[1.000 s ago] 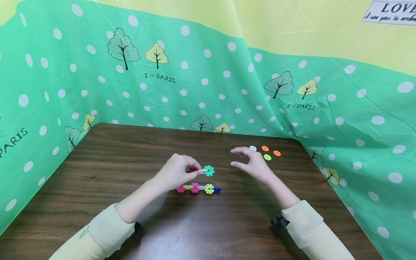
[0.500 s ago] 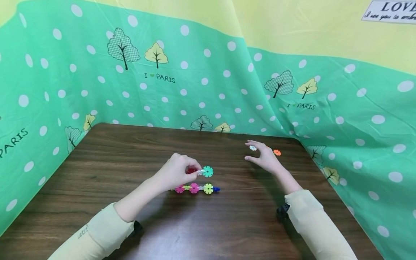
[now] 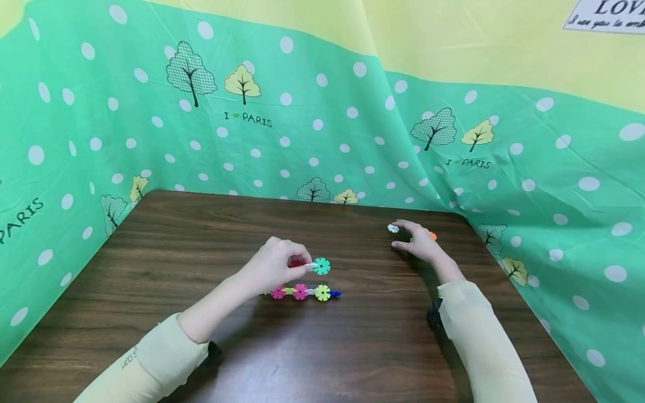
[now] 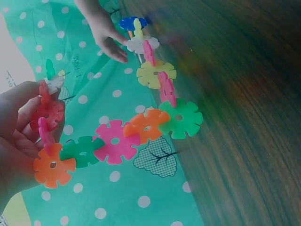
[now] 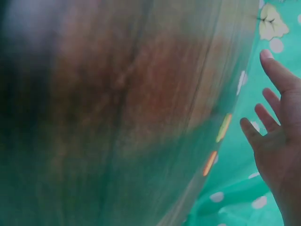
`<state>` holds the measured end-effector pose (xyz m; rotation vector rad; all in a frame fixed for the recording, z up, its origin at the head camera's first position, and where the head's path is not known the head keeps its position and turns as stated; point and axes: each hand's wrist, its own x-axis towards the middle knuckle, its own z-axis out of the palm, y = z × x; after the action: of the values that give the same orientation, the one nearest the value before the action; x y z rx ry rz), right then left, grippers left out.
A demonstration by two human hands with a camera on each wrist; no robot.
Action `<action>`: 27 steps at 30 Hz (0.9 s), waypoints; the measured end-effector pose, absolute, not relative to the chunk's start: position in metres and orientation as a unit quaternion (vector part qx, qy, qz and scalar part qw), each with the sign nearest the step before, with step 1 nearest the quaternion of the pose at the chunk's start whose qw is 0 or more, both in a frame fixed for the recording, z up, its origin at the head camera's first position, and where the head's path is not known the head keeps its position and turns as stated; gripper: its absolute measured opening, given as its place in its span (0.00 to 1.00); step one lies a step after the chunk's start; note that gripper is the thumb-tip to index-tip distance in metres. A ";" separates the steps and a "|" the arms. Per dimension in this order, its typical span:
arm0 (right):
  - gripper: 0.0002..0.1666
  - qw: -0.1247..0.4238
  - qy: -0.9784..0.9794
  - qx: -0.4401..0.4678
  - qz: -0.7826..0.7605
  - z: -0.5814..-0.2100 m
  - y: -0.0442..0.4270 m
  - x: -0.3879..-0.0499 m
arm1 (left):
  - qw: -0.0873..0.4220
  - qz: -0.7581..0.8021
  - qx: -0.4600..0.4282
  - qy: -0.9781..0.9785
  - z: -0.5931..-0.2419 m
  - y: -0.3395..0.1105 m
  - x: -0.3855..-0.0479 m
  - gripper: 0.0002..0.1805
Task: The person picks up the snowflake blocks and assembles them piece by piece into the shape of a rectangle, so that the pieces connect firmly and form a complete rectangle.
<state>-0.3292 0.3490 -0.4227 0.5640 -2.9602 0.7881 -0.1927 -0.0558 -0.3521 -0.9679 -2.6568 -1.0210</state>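
Observation:
My left hand (image 3: 274, 260) pinches one end of a chain of interlocking plastic flower discs. A teal disc (image 3: 321, 266) sticks out past its fingertips. In the left wrist view the chain loops round through an orange disc (image 4: 54, 165), a pink disc (image 4: 116, 141) and a green disc (image 4: 180, 119) to a blue disc (image 4: 133, 23). My right hand (image 3: 420, 243) is over the loose discs at the back right, its thumb and fingers apart. Just left of its fingertips lies a white disc (image 3: 393, 228). The hand covers part of an orange disc (image 3: 433, 235).
In the right wrist view a yellow-green disc (image 5: 224, 127) and an orange disc (image 5: 210, 163) lie flat on the wooden table (image 3: 322, 358). A green dotted cloth (image 3: 282, 145) hangs behind the table and along its sides.
My right hand has moved right and away from me, over the loose discs, now hiding several of them. The left hand has stayed nearly still with the chain.

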 end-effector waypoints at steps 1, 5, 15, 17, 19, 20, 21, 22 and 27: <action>0.36 0.008 -0.952 0.173 0.253 -0.424 0.351 -0.330 | 0.067 -0.339 -0.320 -0.882 -0.352 -0.056 -0.193 0.02; 0.36 -0.009 -0.959 0.149 0.243 -0.427 0.356 -0.334 | 0.064 -0.338 -0.320 -0.883 -0.352 -0.056 -0.193 0.02; 0.38 -0.038 -0.970 0.131 0.204 -0.431 0.352 -0.346 | 0.061 -0.336 -0.322 -0.883 -0.354 -0.056 -0.193 0.02; 0.38 -0.050 -0.970 0.120 0.204 -0.432 0.352 -0.347 | 0.058 -0.336 -0.322 -0.883 -0.354 -0.056 -0.192 0.02; 0.38 -0.060 -0.971 0.110 0.206 -0.433 0.352 -0.346 | 0.056 -0.336 -0.323 -0.883 -0.354 -0.056 -0.191 0.02; 0.38 -0.064 -0.971 0.106 0.206 -0.433 0.352 -0.346 | 0.055 -0.336 -0.324 -0.883 -0.354 -0.056 -0.191 0.02; 0.37 -0.065 -0.971 0.102 0.207 -0.432 0.351 -0.346 | 0.055 -0.336 -0.325 -0.882 -0.354 -0.056 -0.191 0.02; 0.37 -0.065 -0.970 0.099 0.211 -0.432 0.351 -0.346 | 0.054 -0.337 -0.326 -0.881 -0.354 -0.056 -0.191 0.02; 0.31 -0.047 -0.967 0.103 0.229 -0.430 0.348 -0.349 | 0.056 -0.341 -0.327 -0.879 -0.354 -0.056 -0.193 0.02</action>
<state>-0.3492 0.3481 -0.4300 0.3329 -3.1311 0.7425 -0.1926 -0.0559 -0.3535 -0.9934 -2.6685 -1.0345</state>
